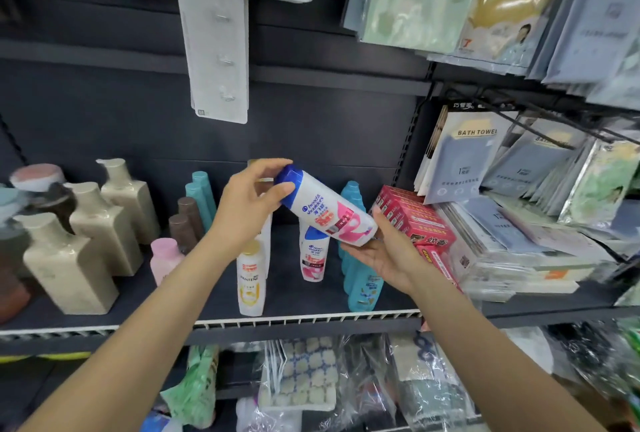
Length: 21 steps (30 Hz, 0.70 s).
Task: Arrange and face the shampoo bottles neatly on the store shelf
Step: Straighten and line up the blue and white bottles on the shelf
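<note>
Head view: a white Head & Shoulders bottle (325,208) with a blue cap and a pink-and-red label is held in the air in front of the dark shelf (294,322), above the products standing on it. The bottle is tilted steeply, its long axis running from upper left to lower right; the cap is pointed up and to the left, the base down and to the right, and the printed label is turned toward the camera. The cap end is grasped by the left hand (251,203), with fingers curled over the top of the cap and the thumb pressed against its side. The base is cradled by the right hand (384,249), palm up, with fingers bent round the lower end.

Directly below the held bottle, a second Head & Shoulders bottle (313,255) is seen upright on the shelf, label forward. Just to its left a white Pantene bottle (251,279) with a gold cap is stood near the shelf's front edge. To the right, teal bottles (362,279) are lined up front to back. Further left, a small pink bottle (166,256), brown bottles (185,223), more teal bottles at the back, and a group of beige pump bottles (86,237) are placed. Red boxes (419,220) are stacked right of the teal row, touching or just beside the right hand. Packaged bath towels (460,158) are hung and piled on the right.
</note>
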Each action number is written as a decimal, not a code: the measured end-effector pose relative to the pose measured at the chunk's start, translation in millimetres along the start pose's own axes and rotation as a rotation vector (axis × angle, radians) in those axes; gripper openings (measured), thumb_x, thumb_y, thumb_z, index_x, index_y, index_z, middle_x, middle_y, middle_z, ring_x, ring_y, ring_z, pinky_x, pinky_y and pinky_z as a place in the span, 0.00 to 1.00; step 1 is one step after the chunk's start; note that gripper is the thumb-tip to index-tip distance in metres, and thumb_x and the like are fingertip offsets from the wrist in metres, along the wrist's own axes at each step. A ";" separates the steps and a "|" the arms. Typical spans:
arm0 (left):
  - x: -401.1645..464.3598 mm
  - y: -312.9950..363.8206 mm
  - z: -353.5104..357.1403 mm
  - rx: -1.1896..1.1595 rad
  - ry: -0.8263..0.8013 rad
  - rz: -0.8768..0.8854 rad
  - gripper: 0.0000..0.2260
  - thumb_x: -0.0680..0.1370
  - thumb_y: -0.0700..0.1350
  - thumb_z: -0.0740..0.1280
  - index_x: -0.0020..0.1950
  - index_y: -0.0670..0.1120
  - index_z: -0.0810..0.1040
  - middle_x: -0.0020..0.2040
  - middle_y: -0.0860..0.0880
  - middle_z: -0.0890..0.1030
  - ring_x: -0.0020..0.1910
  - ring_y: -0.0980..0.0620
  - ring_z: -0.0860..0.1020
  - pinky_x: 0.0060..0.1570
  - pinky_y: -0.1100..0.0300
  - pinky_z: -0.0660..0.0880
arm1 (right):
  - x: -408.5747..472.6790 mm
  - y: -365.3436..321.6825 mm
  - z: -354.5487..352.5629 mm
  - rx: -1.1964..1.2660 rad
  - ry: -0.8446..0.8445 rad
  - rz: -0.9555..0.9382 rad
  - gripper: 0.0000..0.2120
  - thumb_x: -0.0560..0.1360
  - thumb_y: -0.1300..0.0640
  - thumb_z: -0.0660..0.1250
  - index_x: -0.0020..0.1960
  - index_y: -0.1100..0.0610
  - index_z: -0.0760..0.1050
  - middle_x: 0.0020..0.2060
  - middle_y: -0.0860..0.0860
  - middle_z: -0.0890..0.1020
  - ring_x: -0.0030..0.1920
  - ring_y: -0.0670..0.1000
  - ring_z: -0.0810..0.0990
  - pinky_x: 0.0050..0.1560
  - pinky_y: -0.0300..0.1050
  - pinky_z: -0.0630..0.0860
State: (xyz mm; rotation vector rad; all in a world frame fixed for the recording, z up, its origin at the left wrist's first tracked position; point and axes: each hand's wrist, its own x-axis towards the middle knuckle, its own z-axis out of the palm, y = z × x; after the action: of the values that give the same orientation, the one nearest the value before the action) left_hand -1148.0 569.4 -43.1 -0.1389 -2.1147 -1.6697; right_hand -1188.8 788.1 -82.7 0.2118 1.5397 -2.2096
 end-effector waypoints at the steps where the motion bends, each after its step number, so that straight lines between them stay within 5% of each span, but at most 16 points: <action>1: -3.8 0.5 -1.3 -0.023 0.015 -0.006 0.13 0.77 0.36 0.66 0.61 0.45 0.76 0.57 0.47 0.79 0.54 0.52 0.79 0.44 0.65 0.79 | -3.4 -0.5 2.3 0.054 -0.010 -0.014 0.19 0.78 0.46 0.60 0.60 0.60 0.74 0.50 0.59 0.83 0.50 0.55 0.83 0.46 0.46 0.82; 5: -12.0 -6.9 -8.3 -0.086 0.090 -0.125 0.16 0.76 0.39 0.68 0.63 0.48 0.74 0.57 0.48 0.79 0.55 0.53 0.79 0.53 0.57 0.77 | -11.8 -1.4 10.2 0.077 0.029 -0.075 0.16 0.77 0.50 0.64 0.55 0.62 0.76 0.46 0.59 0.83 0.48 0.54 0.83 0.43 0.46 0.83; 9: -11.7 -8.5 -11.5 -0.109 -0.009 -0.304 0.10 0.80 0.42 0.62 0.59 0.42 0.76 0.52 0.43 0.82 0.49 0.51 0.82 0.54 0.57 0.77 | -12.2 -7.7 16.0 0.022 0.096 -0.176 0.14 0.75 0.54 0.67 0.51 0.65 0.76 0.47 0.60 0.82 0.47 0.53 0.84 0.48 0.50 0.82; 12: -10.0 -4.0 -12.7 -0.248 -0.036 -0.455 0.12 0.80 0.46 0.61 0.59 0.40 0.74 0.51 0.40 0.82 0.45 0.48 0.84 0.44 0.63 0.80 | -14.0 -13.2 17.8 -0.054 0.092 -0.288 0.12 0.76 0.57 0.67 0.50 0.66 0.77 0.50 0.61 0.81 0.50 0.54 0.83 0.46 0.45 0.82; 16: -13.0 -7.7 -20.6 -0.192 -0.015 -0.464 0.10 0.80 0.43 0.62 0.58 0.40 0.76 0.56 0.42 0.79 0.48 0.48 0.82 0.40 0.65 0.80 | -17.7 -14.8 15.1 -0.081 -0.038 -0.385 0.10 0.76 0.62 0.65 0.56 0.63 0.77 0.55 0.59 0.81 0.56 0.52 0.81 0.47 0.40 0.81; 21: -22.7 -9.2 -26.3 -0.243 -0.059 -0.368 0.14 0.77 0.40 0.65 0.63 0.43 0.76 0.55 0.45 0.82 0.52 0.52 0.81 0.52 0.61 0.79 | -15.5 -12.9 16.3 0.127 -0.141 -0.376 0.15 0.75 0.65 0.63 0.61 0.58 0.75 0.54 0.55 0.83 0.57 0.50 0.80 0.51 0.39 0.80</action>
State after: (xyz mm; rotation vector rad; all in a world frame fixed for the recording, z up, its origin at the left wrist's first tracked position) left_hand -1123.5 546.4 -55.8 0.1386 -2.0648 -2.1573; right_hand -1178.5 780.9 -60.0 -0.2097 1.4574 -2.5493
